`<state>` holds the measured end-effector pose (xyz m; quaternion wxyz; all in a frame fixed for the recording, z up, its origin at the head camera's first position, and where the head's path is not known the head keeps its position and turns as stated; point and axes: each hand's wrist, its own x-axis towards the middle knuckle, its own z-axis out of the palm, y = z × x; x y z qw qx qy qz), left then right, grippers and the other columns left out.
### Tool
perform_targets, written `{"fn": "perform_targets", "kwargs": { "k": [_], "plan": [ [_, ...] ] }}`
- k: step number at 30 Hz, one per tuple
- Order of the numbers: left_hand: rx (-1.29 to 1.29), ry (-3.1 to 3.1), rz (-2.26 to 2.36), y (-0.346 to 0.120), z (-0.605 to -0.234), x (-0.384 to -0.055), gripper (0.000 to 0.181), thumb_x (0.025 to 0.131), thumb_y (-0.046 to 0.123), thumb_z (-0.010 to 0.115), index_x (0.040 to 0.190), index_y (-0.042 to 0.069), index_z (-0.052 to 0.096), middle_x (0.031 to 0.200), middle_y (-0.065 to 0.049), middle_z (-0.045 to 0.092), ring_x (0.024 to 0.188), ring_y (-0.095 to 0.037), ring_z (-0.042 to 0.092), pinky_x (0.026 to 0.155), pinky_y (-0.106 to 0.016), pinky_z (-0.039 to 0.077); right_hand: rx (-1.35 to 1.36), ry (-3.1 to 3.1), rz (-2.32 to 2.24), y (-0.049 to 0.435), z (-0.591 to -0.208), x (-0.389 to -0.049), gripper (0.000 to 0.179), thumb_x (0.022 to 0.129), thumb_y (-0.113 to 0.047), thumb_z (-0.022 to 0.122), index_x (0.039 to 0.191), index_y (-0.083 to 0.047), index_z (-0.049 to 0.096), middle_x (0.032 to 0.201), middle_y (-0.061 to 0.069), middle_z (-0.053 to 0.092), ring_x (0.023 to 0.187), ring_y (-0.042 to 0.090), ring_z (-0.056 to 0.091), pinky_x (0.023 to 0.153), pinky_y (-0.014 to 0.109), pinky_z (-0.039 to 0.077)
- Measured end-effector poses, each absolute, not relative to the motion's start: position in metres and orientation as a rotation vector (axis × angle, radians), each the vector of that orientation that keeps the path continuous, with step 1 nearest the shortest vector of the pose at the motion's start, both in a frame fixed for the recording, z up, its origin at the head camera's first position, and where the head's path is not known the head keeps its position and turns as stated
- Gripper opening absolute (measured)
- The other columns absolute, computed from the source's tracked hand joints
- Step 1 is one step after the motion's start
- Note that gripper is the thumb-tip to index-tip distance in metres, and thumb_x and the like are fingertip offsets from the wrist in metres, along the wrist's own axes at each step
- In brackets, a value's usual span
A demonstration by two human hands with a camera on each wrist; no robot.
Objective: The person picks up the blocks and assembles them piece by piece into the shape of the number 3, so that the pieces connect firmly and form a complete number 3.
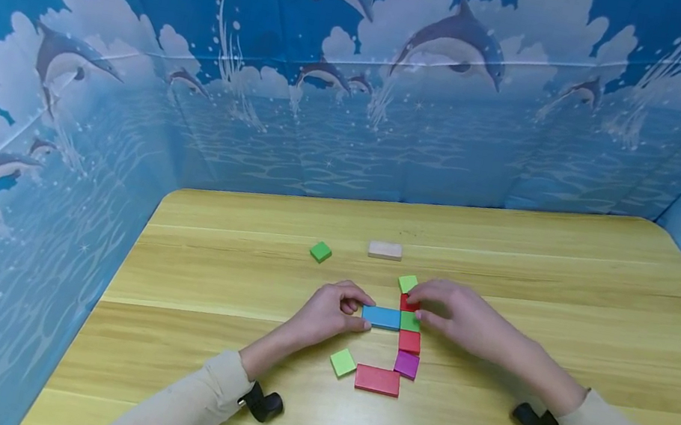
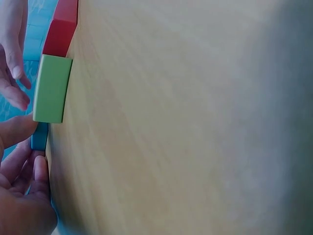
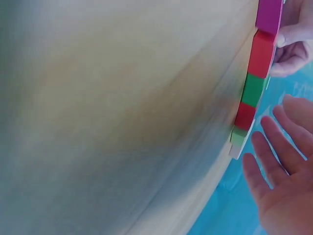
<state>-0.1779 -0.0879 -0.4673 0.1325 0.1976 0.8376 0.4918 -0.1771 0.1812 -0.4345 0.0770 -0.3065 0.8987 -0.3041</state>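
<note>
My left hand (image 1: 323,313) pinches the left end of a long blue block (image 1: 382,318) between thumb and fingers. The block's other end meets a green block (image 1: 408,321) in a column. Above the green one come a red block (image 1: 408,303) and a light green block (image 1: 408,283); below it, another red block (image 1: 409,342) and a purple block (image 1: 406,365). My right hand (image 1: 466,317) hovers at the column's right side, fingertips right by the upper red and green blocks. Its fingers look spread and relaxed in the right wrist view, holding nothing.
At the column's lower end lies a long red block (image 1: 378,380), with a turned light green block (image 1: 343,363) to its left. Farther back are a green block (image 1: 320,251) and a pale pinkish block (image 1: 384,251). A dolphin-print curtain (image 1: 339,144) hangs behind the wooden table (image 1: 571,299).
</note>
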Motion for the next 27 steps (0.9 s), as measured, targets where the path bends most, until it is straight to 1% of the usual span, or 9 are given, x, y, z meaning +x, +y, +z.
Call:
{"fn": "perform_targets", "kwargs": {
  "k": [6,15,21,27],
  "plan": [
    [0.585,2.447,1.41,-0.088,-0.468,-0.179,0.025,0.083,0.011,0.08,0.107,0.01,0.074,0.093,-0.006,0.059,0.083,-0.02,0.052,0.073,-0.025,0.043,-0.98,2.681,-0.846,0.181,-0.437,-0.168,0.032,0.092,-0.018,0.07,0.124,-0.015,0.068,0.129,0.0,0.06,0.124,0.026,0.052,0.1,0.049,0.043],
    [0.586,2.453,1.4,-0.085,-0.47,-0.18,0.025,0.083,0.01,0.08,0.107,0.01,0.074,0.094,-0.005,0.06,0.083,-0.019,0.053,0.073,-0.024,0.044,-1.031,2.717,-0.797,0.181,-0.44,-0.163,0.034,0.091,-0.019,0.072,0.124,-0.013,0.068,0.132,0.001,0.059,0.124,0.026,0.052,0.1,0.048,0.044],
    [0.581,2.442,1.409,-0.085,-0.47,-0.179,0.026,0.082,0.01,0.08,0.108,0.008,0.074,0.094,-0.005,0.06,0.083,-0.017,0.053,0.073,-0.025,0.045,-1.002,2.728,-0.786,0.178,-0.442,-0.161,0.035,0.089,-0.019,0.074,0.123,-0.013,0.069,0.131,0.001,0.06,0.124,0.027,0.053,0.099,0.048,0.045],
    [0.564,2.448,1.407,-0.087,-0.47,-0.179,0.026,0.082,0.01,0.08,0.108,0.009,0.074,0.094,-0.003,0.06,0.082,-0.016,0.052,0.073,-0.025,0.045,-0.929,2.73,-0.865,0.175,-0.444,-0.158,0.034,0.087,-0.017,0.076,0.121,-0.012,0.07,0.131,0.002,0.06,0.124,0.028,0.053,0.1,0.048,0.044]
  ]
}}
